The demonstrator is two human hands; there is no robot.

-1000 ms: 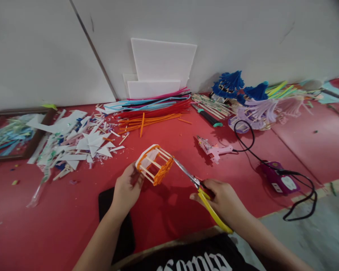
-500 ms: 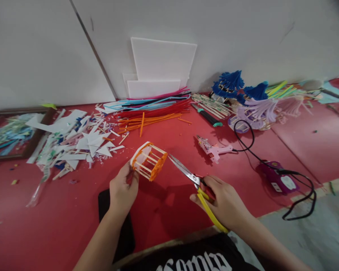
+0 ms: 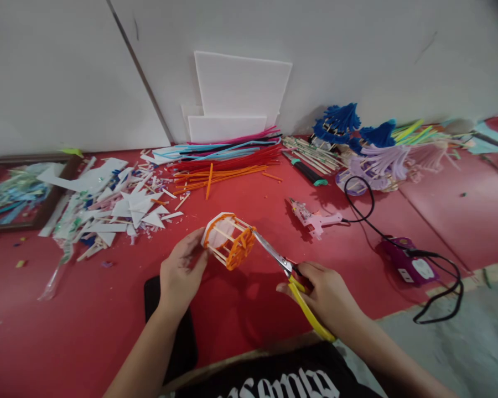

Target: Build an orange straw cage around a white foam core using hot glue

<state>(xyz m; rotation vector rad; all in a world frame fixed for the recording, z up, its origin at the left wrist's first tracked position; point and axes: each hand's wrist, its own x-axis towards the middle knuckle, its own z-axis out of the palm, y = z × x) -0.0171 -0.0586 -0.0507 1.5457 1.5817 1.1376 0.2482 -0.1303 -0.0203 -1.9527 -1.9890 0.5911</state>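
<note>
My left hand [image 3: 183, 271] grips the white base of a small round craft frame [image 3: 240, 250], pinching it between thumb and fingers. The frame has pale wooden sticks as posts and orange pipe-cleaner rings, and it tilts with its orange end toward the right. In my right hand [image 3: 326, 293] is a pair of scissors [image 3: 279, 257] with yellow and dark handles. Its blade tips reach the orange end of the frame; whether they touch it I cannot tell. Below my left wrist a black phone [image 3: 183, 342] lies partly hidden by the forearm.
Orange pipe cleaners [image 3: 228, 178] lie by red and blue ones at the back. White scraps [image 3: 135, 207] pile up at the left, near a framed tray [image 3: 37, 221]. Rightward are a pink glue gun [image 3: 315, 221], a cutter knife [image 3: 309, 171] and a purple power block [image 3: 410, 265].
The craft frame has moved slightly right and turned, showing more of its orange end. It is now at the scissors' tips, where a gap showed before.
</note>
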